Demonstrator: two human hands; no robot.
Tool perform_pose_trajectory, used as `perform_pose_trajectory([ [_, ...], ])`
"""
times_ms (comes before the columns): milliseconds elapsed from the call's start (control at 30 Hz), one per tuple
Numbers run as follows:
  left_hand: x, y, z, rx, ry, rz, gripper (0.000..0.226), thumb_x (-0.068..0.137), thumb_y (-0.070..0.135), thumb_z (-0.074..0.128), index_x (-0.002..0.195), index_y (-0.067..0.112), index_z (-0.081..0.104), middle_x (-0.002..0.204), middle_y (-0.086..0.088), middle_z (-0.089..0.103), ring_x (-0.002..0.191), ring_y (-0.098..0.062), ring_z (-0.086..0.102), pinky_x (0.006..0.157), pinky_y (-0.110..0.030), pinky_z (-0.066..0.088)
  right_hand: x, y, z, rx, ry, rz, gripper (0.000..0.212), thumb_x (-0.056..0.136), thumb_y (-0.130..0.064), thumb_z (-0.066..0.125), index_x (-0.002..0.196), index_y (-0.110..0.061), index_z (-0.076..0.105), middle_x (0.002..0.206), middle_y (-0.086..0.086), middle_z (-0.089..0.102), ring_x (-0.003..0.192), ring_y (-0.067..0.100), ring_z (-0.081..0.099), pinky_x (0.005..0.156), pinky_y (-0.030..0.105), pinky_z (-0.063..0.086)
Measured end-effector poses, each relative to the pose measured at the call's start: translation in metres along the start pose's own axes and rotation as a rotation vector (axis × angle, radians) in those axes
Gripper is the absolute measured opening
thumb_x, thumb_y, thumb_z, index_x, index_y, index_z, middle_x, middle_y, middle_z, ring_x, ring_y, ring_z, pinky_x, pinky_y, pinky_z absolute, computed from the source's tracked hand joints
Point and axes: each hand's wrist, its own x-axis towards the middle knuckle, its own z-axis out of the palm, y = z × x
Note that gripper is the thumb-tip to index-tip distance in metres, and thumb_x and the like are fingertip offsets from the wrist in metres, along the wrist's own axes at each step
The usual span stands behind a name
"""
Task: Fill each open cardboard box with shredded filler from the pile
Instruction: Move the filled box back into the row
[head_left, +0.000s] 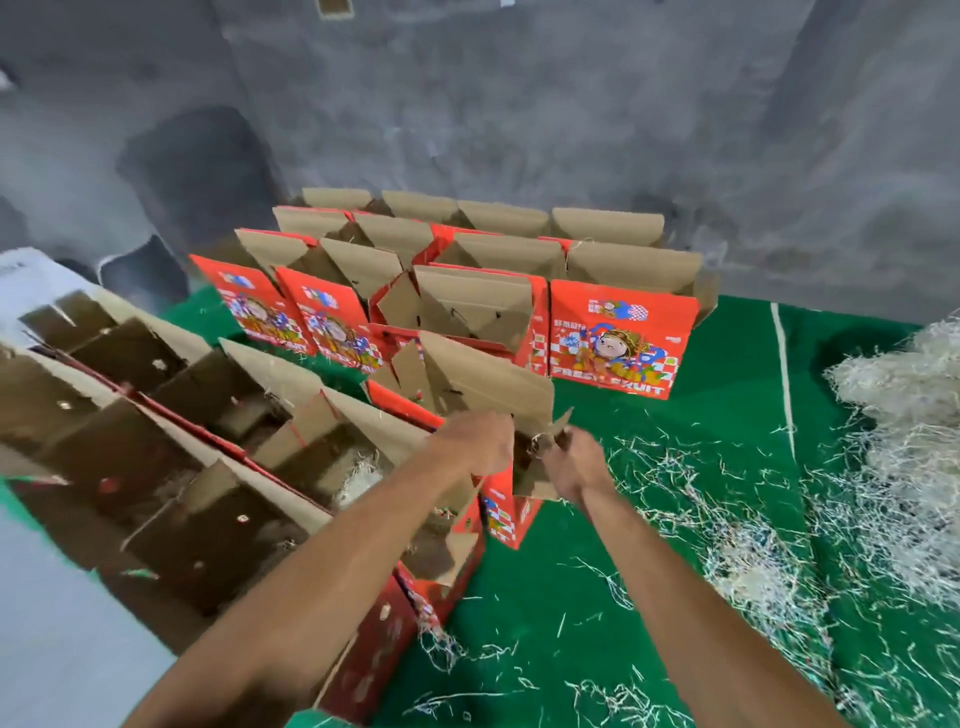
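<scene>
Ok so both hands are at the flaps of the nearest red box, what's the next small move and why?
Probably spread the flaps wide and let go. Left hand and right hand hold flaps at the red box, whose mouth looks partly covered; the filler pile lies off to the right.

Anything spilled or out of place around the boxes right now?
Yes. Loose shredded filler is strewn across the green mat between the pile and the boxes. One red box stands apart at the right of the group.
</scene>
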Motion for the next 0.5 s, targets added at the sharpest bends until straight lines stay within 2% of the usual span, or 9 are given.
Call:
perform_pose_trajectory([
  [133, 0.009, -0.041, -0.016, -0.088, -0.089, -0.055, 0.026, 0.085, 0.009, 0.053, 0.097, 0.011, 0.076, 0.102, -0.01, 0.074, 0.093, -0.024, 0.069, 0.088, -0.041, 0.056, 0.03, -0.026, 0.035, -0.002, -0.075, 0.017, 0.019, 0.101, -0.033, 0.054, 0.089, -0.02, 0.062, 0.087, -0.004, 0.068, 0.077, 0.007, 0.066, 0.064, 0.018, 0.051],
  [200, 0.015, -0.064, -0.025, -0.123, -0.112, -0.056, 0.031, 0.083, 0.004, 0.051, 0.098, 0.008, 0.077, 0.102, -0.013, 0.074, 0.095, -0.028, 0.069, 0.088, -0.04, 0.056, 0.045, -0.04, 0.052, -0.046, -0.057, 0.022, 0.026, 0.102, -0.034, 0.053, 0.079, -0.022, 0.059, 0.079, -0.006, 0.062, 0.068, 0.002, 0.058, 0.055, 0.015, 0.04],
  [267, 0.02, -0.087, -0.034, -0.138, -0.112, -0.076, 0.031, 0.083, 0.003, 0.052, 0.1, 0.009, 0.078, 0.102, -0.013, 0.074, 0.096, -0.029, 0.069, 0.088, -0.04, 0.056, 0.059, -0.05, 0.071, -0.074, -0.049, 0.04, 0.029, 0.102, -0.037, 0.052, 0.081, -0.019, 0.061, 0.08, -0.004, 0.064, 0.068, 0.004, 0.058, 0.052, 0.017, 0.037],
  [333, 0.026, -0.109, -0.041, -0.151, -0.098, -0.105, 0.029, 0.085, 0.006, 0.056, 0.1, 0.015, 0.079, 0.104, -0.01, 0.075, 0.097, -0.027, 0.068, 0.09, -0.038, 0.055, 0.07, -0.061, 0.091, -0.053, -0.071, 0.065, 0.028, 0.102, -0.036, 0.052, 0.092, -0.013, 0.065, 0.09, 0.003, 0.07, 0.074, 0.013, 0.065, 0.054, 0.02, 0.043],
  [400, 0.033, -0.13, -0.044, -0.173, -0.088, -0.128, 0.028, 0.084, 0.007, 0.058, 0.099, 0.017, 0.08, 0.103, -0.008, 0.075, 0.096, -0.026, 0.068, 0.091, -0.038, 0.056, 0.08, -0.075, 0.108, -0.046, -0.075, 0.069, 0.03, 0.102, -0.033, 0.052, 0.101, -0.007, 0.068, 0.096, 0.009, 0.072, 0.084, 0.02, 0.07, 0.064, 0.026, 0.052],
  [433, 0.035, -0.141, -0.045, -0.182, -0.083, -0.143, 0.027, 0.084, 0.008, 0.059, 0.099, 0.016, 0.079, 0.102, -0.008, 0.075, 0.096, -0.026, 0.068, 0.091, -0.038, 0.056, 0.085, -0.081, 0.116, -0.038, -0.085, 0.066, 0.03, 0.102, -0.031, 0.052, 0.103, -0.006, 0.068, 0.098, 0.009, 0.072, 0.088, 0.022, 0.07, 0.071, 0.03, 0.055],
  [500, 0.04, -0.162, -0.047, -0.177, -0.059, -0.169, 0.023, 0.084, 0.011, 0.061, 0.1, 0.013, 0.079, 0.101, -0.007, 0.075, 0.097, -0.026, 0.067, 0.092, -0.039, 0.055, 0.095, -0.092, 0.131, -0.039, -0.116, 0.054, 0.024, 0.101, -0.029, 0.053, 0.1, -0.01, 0.067, 0.098, 0.007, 0.07, 0.09, 0.022, 0.068, 0.071, 0.028, 0.054],
])
